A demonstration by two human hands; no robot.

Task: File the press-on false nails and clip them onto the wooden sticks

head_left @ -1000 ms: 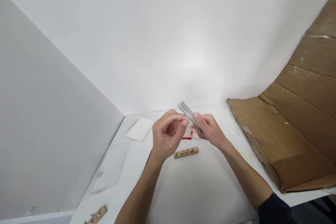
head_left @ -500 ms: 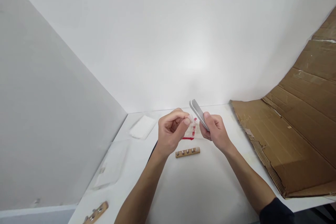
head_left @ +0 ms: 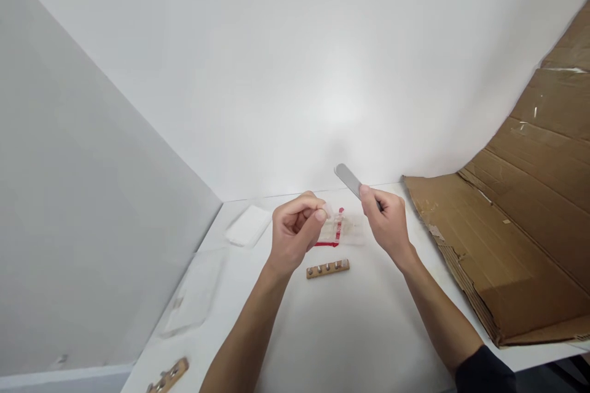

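Observation:
My right hand (head_left: 386, 225) is closed around a flat grey strip (head_left: 349, 179) with a rounded end that sticks up and to the left above my fingers. My left hand (head_left: 294, 234) is raised beside it in a pinch, thumb and forefinger pressed on a small clear film piece (head_left: 326, 210). Between and behind the hands a clear packet with red print (head_left: 337, 230) lies on the white table (head_left: 350, 325). A short wooden bar with metal pegs (head_left: 327, 268) lies just below the hands.
A flattened cardboard sheet (head_left: 507, 239) covers the right side and rises up the wall. At back left lies a white pad in clear wrap (head_left: 248, 225), with an empty clear bag (head_left: 193, 295) nearer. Another wooden peg bar (head_left: 168, 376) sits at the front left edge.
My right hand has moved right and away from my left, carrying the grey strip. The left hand keeps its pinch and has barely shifted.

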